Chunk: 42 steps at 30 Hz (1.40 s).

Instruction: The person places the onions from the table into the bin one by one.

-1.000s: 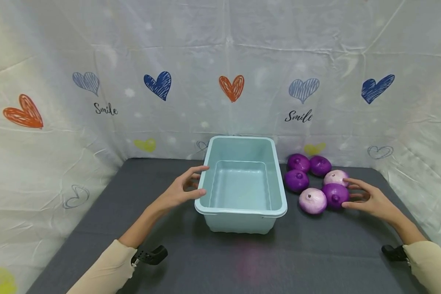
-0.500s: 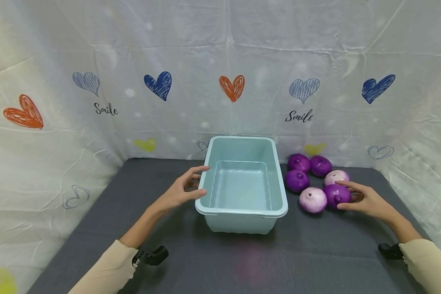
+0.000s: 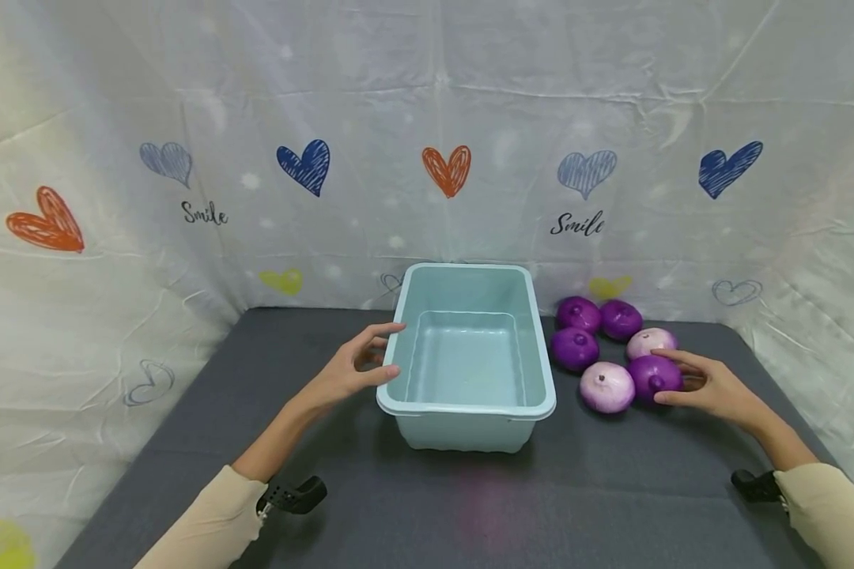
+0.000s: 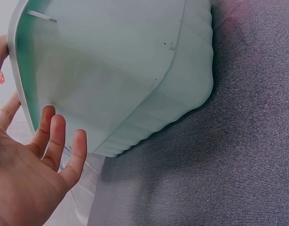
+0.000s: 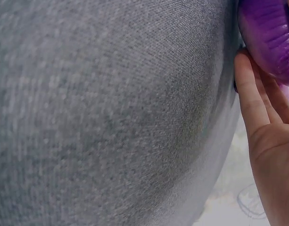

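Note:
A pale blue plastic basin (image 3: 470, 433) stands on the table. Its left rim is touched by my left hand (image 3: 349, 367), thumb and index fingertip spread apart along it. In the left wrist view, the other fingers (image 4: 54, 136) lie loosely outside the basin wall. On the right, my right hand (image 3: 715, 389) grips a shiny purple onion (image 3: 651, 375), thumb at its front and index finger over its top. The right wrist view shows fingers beside the purple onion (image 5: 271, 42) near the cloth. A pale onion (image 3: 607, 387) sits just left of the gripped one, another pale onion (image 3: 649, 341) behind it.
Several purple onions, including one (image 3: 575, 349) nearest the basin, cluster at the back right. Grey cloth (image 3: 541, 506) covers the table. A white curtain (image 3: 370, 118) printed with hearts stands behind and along both sides. Each wrist carries a black strap device (image 3: 295, 494).
My right hand has moved left onto the purple onion and closed its thumb and fingers around it. That onion has shifted slightly rightward. My left hand has stayed at the rim.

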Available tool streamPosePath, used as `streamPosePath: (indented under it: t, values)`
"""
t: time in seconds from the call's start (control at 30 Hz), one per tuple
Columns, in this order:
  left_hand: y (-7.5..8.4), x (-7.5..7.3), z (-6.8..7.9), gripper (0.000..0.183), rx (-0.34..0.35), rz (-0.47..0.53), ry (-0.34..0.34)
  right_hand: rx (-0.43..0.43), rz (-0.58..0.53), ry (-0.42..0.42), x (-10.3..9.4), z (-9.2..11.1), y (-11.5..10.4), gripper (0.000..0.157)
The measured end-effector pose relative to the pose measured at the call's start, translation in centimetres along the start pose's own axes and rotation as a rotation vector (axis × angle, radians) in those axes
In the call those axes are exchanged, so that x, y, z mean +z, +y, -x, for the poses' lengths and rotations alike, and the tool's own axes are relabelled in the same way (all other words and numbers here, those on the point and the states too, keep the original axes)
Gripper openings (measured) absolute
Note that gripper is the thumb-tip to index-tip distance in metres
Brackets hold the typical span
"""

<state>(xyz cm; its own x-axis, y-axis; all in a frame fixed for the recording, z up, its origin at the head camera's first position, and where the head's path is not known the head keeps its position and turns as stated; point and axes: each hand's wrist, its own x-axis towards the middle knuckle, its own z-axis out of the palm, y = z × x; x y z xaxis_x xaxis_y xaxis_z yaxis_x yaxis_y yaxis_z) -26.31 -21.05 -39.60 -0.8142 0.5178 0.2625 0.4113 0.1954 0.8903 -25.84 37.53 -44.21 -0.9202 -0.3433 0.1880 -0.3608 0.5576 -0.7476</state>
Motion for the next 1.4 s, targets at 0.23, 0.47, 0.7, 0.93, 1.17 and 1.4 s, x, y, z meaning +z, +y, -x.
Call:
streamPosePath:
  t: [0.23,0.47,0.7,0.93,1.17,1.4]
  values:
    - [-0.1,0.1,-0.1,0.06,0.043,-0.021,0.029,0.048,-0.01,0.028,-0.7,0.8,0.1,0.07]
    - [-0.1,0.0,-0.3,0.056,0.058,-0.027,0.046,0.039,-0.135,0.088,-0.9,1.2,0.1,0.067]
    - [-0.2,-0.2,-0.5,0.054,0.064,-0.017,0.04,0.051,-0.191,0.105,-1.2,0.7,-0.5,0.067]
    - [-0.3,-0.2,-0.7,0.052,0.075,-0.011,0.059,0.057,-0.203,0.097,-1.0,-0.6,-1.7,0.065]
    - [-0.7,-0.2,-0.7,0.052,0.098,0.004,0.061,-0.007,-0.176,0.071,-0.8,-1.9,-3.5,0.065]
    - [-0.7,-0.2,-0.7,0.051,0.082,0.023,0.063,-0.015,-0.259,0.057,-0.1,-3.4,-5.0,0.065]
